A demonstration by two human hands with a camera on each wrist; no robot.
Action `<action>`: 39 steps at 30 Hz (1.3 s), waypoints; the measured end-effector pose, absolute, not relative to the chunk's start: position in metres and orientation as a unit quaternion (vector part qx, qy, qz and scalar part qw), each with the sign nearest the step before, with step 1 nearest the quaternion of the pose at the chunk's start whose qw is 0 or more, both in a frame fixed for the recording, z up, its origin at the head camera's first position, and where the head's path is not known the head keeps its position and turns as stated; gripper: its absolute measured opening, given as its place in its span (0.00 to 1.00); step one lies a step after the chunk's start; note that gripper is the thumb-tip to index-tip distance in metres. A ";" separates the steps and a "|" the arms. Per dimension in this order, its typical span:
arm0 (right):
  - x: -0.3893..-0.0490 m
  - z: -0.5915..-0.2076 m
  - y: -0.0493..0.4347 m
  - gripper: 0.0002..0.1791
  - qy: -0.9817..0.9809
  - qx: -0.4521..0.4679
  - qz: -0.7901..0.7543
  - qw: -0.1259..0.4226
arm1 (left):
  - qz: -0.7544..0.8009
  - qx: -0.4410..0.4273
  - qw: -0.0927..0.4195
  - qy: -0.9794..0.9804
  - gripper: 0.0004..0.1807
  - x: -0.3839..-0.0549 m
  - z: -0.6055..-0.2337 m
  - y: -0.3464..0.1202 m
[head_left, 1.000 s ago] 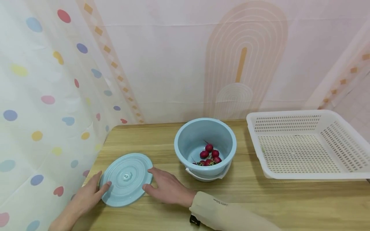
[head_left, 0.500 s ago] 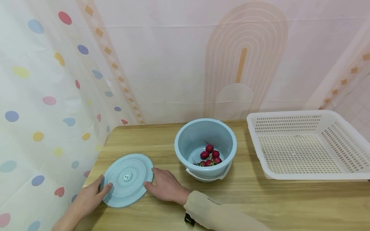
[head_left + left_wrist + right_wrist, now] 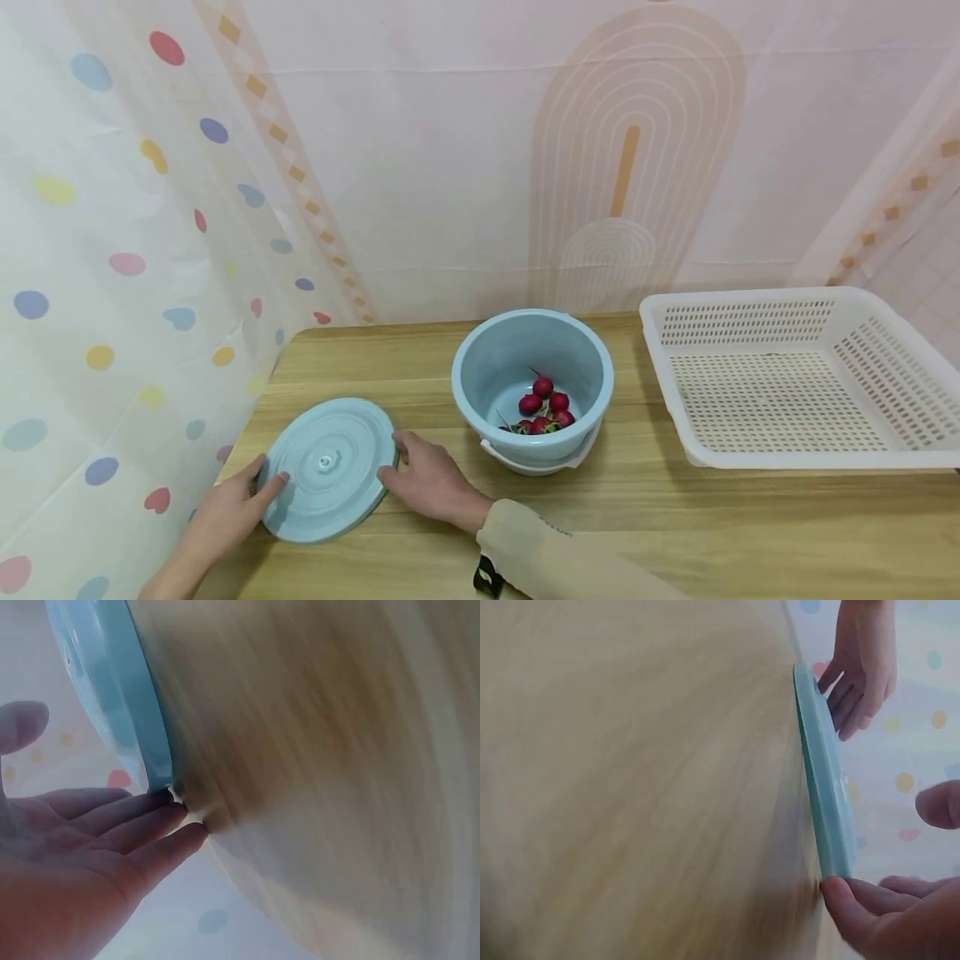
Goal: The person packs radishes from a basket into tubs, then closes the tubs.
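A round light-blue lid (image 3: 318,500) with a small knob lies at the left of the wooden table, between both hands. My left hand (image 3: 228,507) is at its left rim; in the left wrist view its straight fingers (image 3: 146,829) touch the edge, thumb raised apart. At the right rim is my right hand (image 3: 437,485); the right wrist view shows fingertips (image 3: 838,894) touching the lid's lower edge and the thumb held away from it. A light-blue bucket (image 3: 480,408) stands to the right, several red radishes (image 3: 531,404) inside.
A white perforated basket (image 3: 675,400) stands at the right of the wooden table (image 3: 637,517). The bucket's white handle (image 3: 525,462) hangs down in front. Patterned curtains (image 3: 420,208) close off the back and left side.
My right hand has moved in slightly to meet the lid's right rim. My left hand stays at the left rim. The bucket and basket have not moved.
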State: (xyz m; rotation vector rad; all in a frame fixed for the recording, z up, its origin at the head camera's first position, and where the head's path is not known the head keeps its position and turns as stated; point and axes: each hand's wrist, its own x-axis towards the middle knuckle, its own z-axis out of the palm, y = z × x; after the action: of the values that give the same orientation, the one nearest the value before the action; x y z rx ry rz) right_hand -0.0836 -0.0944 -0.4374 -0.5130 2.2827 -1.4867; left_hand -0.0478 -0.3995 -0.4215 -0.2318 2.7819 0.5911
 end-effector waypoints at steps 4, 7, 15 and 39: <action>-0.082 -0.439 -0.095 0.34 0.773 -0.173 -0.585 0.172 | 0.244 -0.103 0.144 0.953 0.49 -0.047 -0.419 -0.399; -0.078 -0.437 -0.097 0.35 0.760 -0.183 -0.606 0.148 | 0.272 -0.110 0.129 0.947 0.46 -0.045 -0.416 -0.397; -0.072 -0.428 -0.098 0.33 0.768 -0.239 -0.592 0.048 | 0.304 -0.089 0.002 0.948 0.30 -0.029 -0.412 -0.390; -0.052 -0.389 -0.074 0.34 0.729 -0.292 -0.618 -0.030 | 0.390 -0.157 -0.188 0.888 0.21 -0.014 -0.401 -0.362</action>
State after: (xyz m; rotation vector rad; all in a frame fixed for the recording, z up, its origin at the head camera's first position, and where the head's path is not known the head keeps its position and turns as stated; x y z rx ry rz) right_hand -0.0522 -0.0738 -0.3890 -0.9364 2.3362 -1.9781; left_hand -0.0145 -0.3621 -0.4012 -0.5635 3.1824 1.3969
